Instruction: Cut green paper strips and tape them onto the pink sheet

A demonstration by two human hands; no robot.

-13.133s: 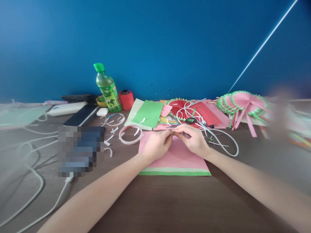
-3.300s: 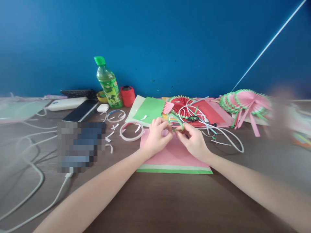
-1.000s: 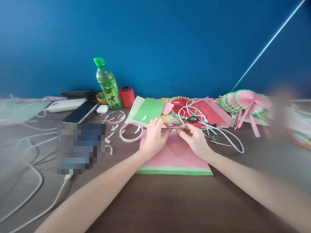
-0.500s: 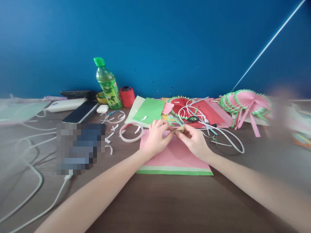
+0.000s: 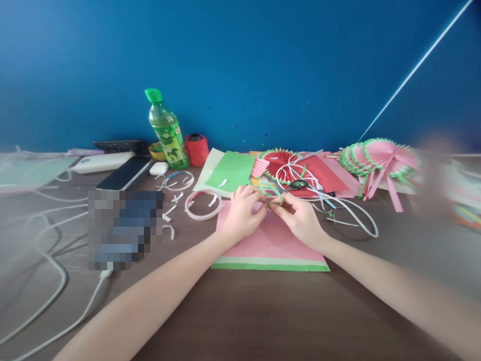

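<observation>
My left hand and my right hand meet over the far part of a pink paper sheet that has pale and green bands along its near edge. Between my fingertips is a thin green strip, bent into a loop and pinched from both sides. Whether it is paper or ribbon I cannot tell. The fingertips of both hands are closed and nearly touch. Just beyond them lie scissors with black handles, partly under a white cable.
Left of the sheet lies a roll of tape with white scraps. Green paper, a red pleated fan, a bottle and red thread spool stand behind. Pink-green pleated fans sit right; phones left.
Almost nothing moves. The green strip's loop shifts slightly between my fingertips, while both hands stay in the same place.
</observation>
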